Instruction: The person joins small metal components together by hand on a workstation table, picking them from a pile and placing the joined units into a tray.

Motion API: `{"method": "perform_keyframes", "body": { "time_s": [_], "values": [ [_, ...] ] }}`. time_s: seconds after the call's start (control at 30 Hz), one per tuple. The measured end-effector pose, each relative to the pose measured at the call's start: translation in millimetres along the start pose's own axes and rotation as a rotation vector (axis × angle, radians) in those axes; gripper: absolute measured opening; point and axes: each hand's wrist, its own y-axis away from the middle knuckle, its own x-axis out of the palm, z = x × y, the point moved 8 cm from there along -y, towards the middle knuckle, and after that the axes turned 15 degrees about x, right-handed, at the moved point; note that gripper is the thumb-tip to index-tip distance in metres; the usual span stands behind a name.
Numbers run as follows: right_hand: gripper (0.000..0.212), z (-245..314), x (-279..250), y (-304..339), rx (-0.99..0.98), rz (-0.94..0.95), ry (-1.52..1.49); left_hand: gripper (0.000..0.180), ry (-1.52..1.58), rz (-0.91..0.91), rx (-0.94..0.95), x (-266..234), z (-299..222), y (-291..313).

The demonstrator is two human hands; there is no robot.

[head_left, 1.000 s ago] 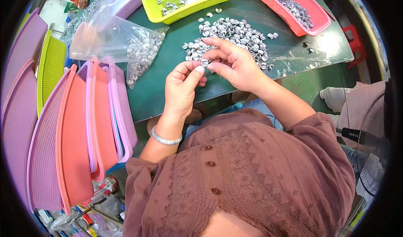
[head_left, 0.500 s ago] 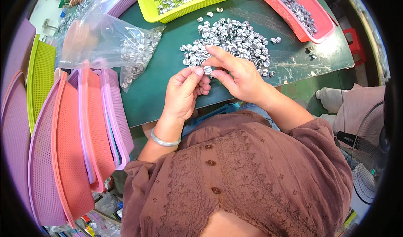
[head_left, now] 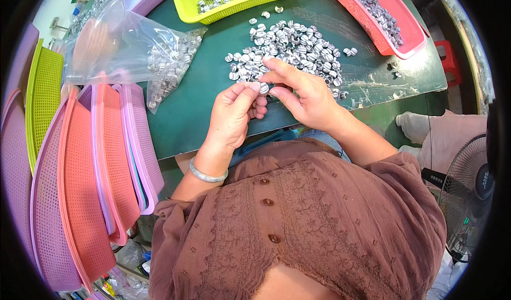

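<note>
Left hand (head_left: 231,111) pinching one silvery piece (head_left: 264,89); right hand (head_left: 310,100) half-open (contact unclear); heap (head_left: 298,44) toward near edge of table (head_left: 186,108), apparently pending.

We see a green table (head_left: 183,114) with worn patches near its right corner, where bright light (head_left: 425,66) glares. Just beyond that corner we spot a red stool (head_left: 452,61); green floor (head_left: 380,115) shows below, and a black fan (head_left: 482,182) stands at far right.
</note>
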Motion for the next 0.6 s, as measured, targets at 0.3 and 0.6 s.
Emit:
{"method": "perform_keyframes", "body": {
  "time_s": [0.3,0.6],
  "values": [
    [0.046,-7.1,0.0,2.8,0.093,0.009,-0.085,0.011,-0.675,0.068,0.595,8.7,-34.8,2.9],
    [0.033,-10.0,-13.9,-0.9,0.074,-0.112,0.028,0.009,-0.762,0.079,0.738,9.3,-45.9,7.5]
  ]
}}
